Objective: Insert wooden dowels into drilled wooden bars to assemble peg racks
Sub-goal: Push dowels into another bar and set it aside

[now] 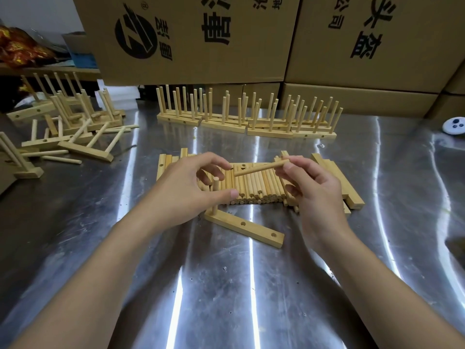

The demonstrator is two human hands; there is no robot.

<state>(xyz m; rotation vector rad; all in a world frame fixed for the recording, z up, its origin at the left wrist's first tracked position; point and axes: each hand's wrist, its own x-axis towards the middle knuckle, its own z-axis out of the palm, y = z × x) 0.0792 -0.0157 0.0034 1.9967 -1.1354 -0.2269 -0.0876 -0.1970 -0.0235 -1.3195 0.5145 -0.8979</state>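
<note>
Right hand: the right hand (312,190) is pinching a dowel (261,167) by its right end, thumb against fingertips, holding it up over the pile (256,187).
Dowel axis: it is lying near level and running left to right, its free end pointing left and dipping a touch toward the other hand.
Left hand: the left hand (186,187) is curling round the peg (215,197), thumb crossing its front and fingers hooking behind.
Peg: it is standing upright in the bar's left-end hole; how deep it is sitting is hard to tell from this angle.
Bar: the bar (254,231) is lying flat on the table (226,285), just in front of the pile, its long axis slanting from far-left to near-right.
Holes: the middle hole (243,223) and the end hole (273,234) are both showing empty and facing up.
Key relation: the open holes are sitting below the dowel and nearer the person. The right hand is the closer one to them, while the left is occupied at the peg.
Next move, by judgement: the dowel is lying crosswise to the hole's axis, so it is needing a turn from level to upright, tip down, before dropping onto the middle hole.
Progress: one of three visible holes is filled, so this rack is looking early on.
Background: finished racks (226,117) are standing in rows at the back of the table.
</note>
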